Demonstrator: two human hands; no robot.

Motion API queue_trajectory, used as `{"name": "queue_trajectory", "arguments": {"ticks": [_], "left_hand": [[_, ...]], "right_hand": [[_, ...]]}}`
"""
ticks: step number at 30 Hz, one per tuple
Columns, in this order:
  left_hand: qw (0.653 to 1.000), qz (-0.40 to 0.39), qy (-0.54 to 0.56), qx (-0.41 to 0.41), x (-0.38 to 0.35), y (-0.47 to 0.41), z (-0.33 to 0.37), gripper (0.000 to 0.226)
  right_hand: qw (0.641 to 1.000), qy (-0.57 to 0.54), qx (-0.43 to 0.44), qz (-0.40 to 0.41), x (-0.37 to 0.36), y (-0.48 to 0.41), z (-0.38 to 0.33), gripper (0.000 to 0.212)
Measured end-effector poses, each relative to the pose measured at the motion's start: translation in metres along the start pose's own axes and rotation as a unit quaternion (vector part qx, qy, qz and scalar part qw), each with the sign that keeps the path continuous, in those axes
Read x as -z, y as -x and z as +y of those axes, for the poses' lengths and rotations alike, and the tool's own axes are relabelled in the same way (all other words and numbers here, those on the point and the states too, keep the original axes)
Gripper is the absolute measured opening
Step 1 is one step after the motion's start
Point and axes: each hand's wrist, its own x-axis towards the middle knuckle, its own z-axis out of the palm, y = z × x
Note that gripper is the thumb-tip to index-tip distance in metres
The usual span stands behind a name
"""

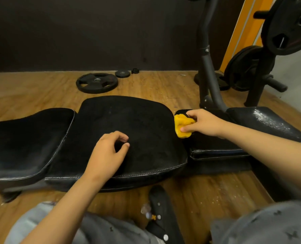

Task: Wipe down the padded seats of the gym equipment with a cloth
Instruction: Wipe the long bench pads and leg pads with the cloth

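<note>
Black padded bench point(146, 175) spans the frame, long axis left to right, three pads end to end. Middle pad point(128, 118) is the widest; right pad point(262, 120) has white flaking at its right end. Weight plate point(97, 83) lies flat on the wood floor behind. Left hand point(109, 152) rests on the middle pad, fingers loosely curled, holding nothing. Right hand point(204, 122) grips the bunched yellow cloth point(182, 125) on the right pad's left end, just beside the middle pad; the wad is slightly longer across the bench.
</note>
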Motion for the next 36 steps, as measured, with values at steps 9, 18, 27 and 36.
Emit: {"name": "queue_trajectory", "arguments": {"ticks": [9, 18, 27, 36], "left_hand": [[0.988, 0.099, -0.099, 0.07, 0.049, -0.036, -0.073, 0.018], [0.985, 0.11, -0.119, 0.064, 0.039, -0.039, -0.099, 0.019], [0.985, 0.125, -0.099, 0.073, 0.036, -0.039, -0.105, 0.015], [0.984, 0.119, -0.115, 0.067, 0.037, -0.04, -0.103, 0.017]], "right_hand": [[0.993, -0.054, 0.037, 0.102, -0.083, -0.067, -0.081, 0.032], [0.968, -0.065, 0.03, 0.24, -0.126, -0.16, -0.109, 0.024], [0.971, 0.007, 0.015, 0.238, -0.157, -0.212, -0.109, 0.034], [0.985, 0.057, 0.079, 0.141, -0.156, -0.152, -0.098, 0.031]]}}
